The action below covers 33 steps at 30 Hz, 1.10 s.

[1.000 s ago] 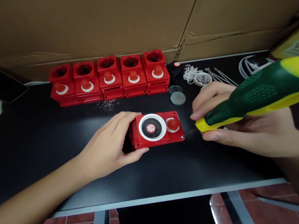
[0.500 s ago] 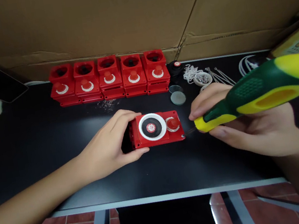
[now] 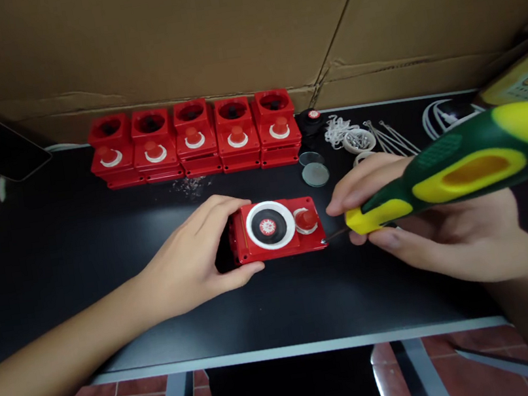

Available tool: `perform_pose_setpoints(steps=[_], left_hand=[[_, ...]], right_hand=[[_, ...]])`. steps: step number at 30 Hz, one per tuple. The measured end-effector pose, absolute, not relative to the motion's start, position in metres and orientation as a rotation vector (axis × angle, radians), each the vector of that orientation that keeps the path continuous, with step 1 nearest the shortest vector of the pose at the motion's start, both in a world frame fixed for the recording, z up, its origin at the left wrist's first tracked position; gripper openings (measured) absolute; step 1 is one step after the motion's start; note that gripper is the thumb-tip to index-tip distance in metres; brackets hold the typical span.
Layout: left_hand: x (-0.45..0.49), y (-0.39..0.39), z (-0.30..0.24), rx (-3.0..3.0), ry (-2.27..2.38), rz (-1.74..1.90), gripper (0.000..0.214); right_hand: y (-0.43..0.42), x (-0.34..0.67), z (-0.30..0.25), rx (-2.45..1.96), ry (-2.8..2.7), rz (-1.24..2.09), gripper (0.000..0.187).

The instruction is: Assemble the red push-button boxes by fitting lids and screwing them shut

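My left hand (image 3: 203, 253) grips the left end of a red box (image 3: 247, 253) that lies on the black table, thumb at the near side and fingers at the far side. The box carries a white ring (image 3: 290, 227) around a black disc with a red-and-white centre, and a red knob (image 3: 305, 219) on a white collar. In my right hand (image 3: 449, 243) is a green and yellow screwdriver (image 3: 439, 173), held tilted with its handle up to the right. Its thin shaft reaches a small silver screw (image 3: 323, 241) at the box's near right corner.
Several similar red boxes (image 3: 237, 132) stand in a row along the back. Right of them are a black round part (image 3: 310, 118), clear discs (image 3: 315, 175), white cord (image 3: 339, 130), a small dish of screws (image 3: 358, 140) and zip ties (image 3: 391, 139). Cardboard (image 3: 171, 40) rises behind.
The right-hand fingers have shifted slightly around the front of the screwdriver, and its handle has dipped a little. The left hand and the red box have stayed nearly still.
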<state>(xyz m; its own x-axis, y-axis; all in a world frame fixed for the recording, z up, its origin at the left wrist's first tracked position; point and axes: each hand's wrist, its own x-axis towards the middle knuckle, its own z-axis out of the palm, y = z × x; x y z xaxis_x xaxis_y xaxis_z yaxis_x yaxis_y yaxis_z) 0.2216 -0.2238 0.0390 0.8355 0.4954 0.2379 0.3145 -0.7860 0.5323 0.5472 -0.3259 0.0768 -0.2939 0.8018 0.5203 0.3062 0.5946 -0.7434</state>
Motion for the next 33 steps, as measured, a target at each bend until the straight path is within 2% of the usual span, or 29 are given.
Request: perform_pose_setpoints(steps=[4,6,11,14,26,33], left_hand=[[0.221,-0.224,0.038,2.535,0.553,0.558,0.098],[0.221,-0.224,0.039,2.561,0.498,0.599,0.091],[0.221,-0.225,0.044,2.681,0.409,0.637,0.051],[0.22,-0.225,0.045,2.728,0.395,0.626,0.04],[0.22,-0.225,0.045,2.735,0.401,0.624,0.04],[0.22,-0.224,0.044,2.675,0.398,0.66,0.052]], right_hand=[[-0.325,0.544,0.085,-0.886,-1.878,0.681,0.025],[-0.325,0.545,0.086,-0.89,-1.863,0.701,0.023],[-0.324,0.547,0.085,-0.902,-1.897,0.683,0.022],[-0.323,0.548,0.086,-0.9,-1.908,0.682,0.023],[-0.325,0.552,0.066,-0.94,-1.812,0.649,0.023],[-0.326,0.553,0.081,-0.939,-1.903,0.662,0.025]])
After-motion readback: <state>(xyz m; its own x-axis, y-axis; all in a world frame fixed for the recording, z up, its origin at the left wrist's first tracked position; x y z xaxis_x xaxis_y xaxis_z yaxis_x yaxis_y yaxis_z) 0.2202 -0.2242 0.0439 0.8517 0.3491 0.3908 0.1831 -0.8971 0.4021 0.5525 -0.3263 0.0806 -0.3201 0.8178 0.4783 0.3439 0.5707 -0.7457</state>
